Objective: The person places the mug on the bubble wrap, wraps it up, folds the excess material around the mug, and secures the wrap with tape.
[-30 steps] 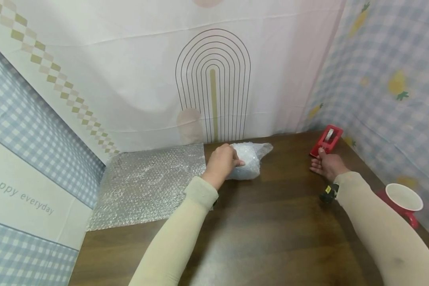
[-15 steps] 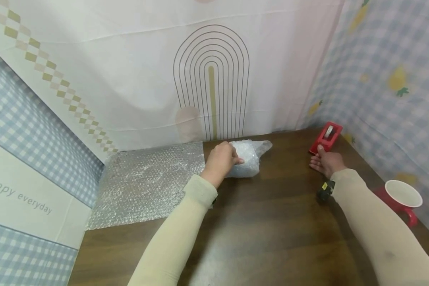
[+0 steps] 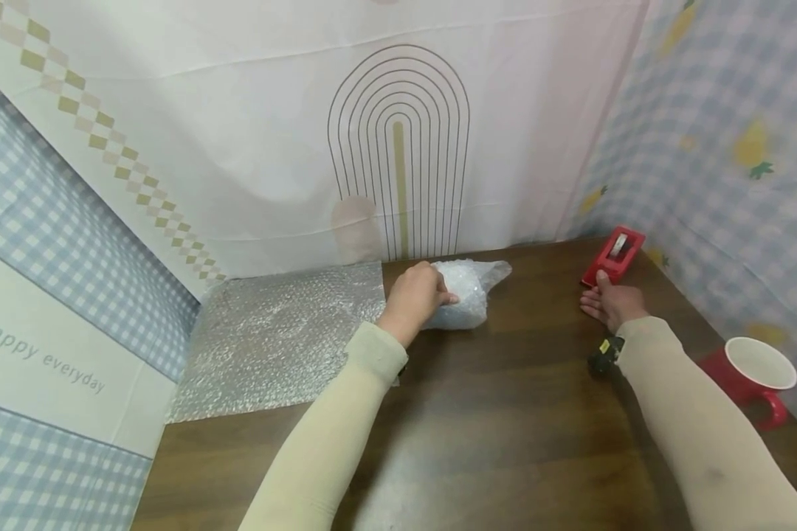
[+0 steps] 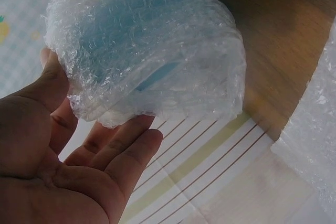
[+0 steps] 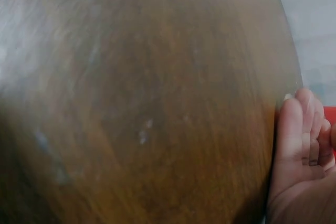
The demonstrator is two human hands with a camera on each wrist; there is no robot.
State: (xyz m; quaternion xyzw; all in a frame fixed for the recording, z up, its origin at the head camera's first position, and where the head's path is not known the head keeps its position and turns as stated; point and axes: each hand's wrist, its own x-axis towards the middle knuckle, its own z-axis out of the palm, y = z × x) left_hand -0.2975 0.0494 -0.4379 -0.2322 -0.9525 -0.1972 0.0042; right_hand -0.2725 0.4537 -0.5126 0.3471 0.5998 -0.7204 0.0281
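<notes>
My left hand (image 3: 415, 295) grips the left side of a bubble-wrapped bundle (image 3: 466, 293) on the table by the back wall. Something blue shows through the wrap of the bundle (image 4: 152, 40) in the left wrist view, with the thumb on one side of it and the fingers of my left hand (image 4: 79, 156) under it. Far right, my right hand (image 3: 614, 302) has its thumb and forefinger at the near end of a red tape dispenser (image 3: 614, 254). In the right wrist view my right hand (image 5: 307, 171) is partly cut off; whether tape is between the fingertips is not visible.
A flat sheet of bubble wrap (image 3: 279, 339) lies on the left of the brown table (image 3: 491, 420), reaching the back wall. A red mug (image 3: 747, 380) with a white inside stands at the right, beside my right forearm. Patterned cloths hang around the table.
</notes>
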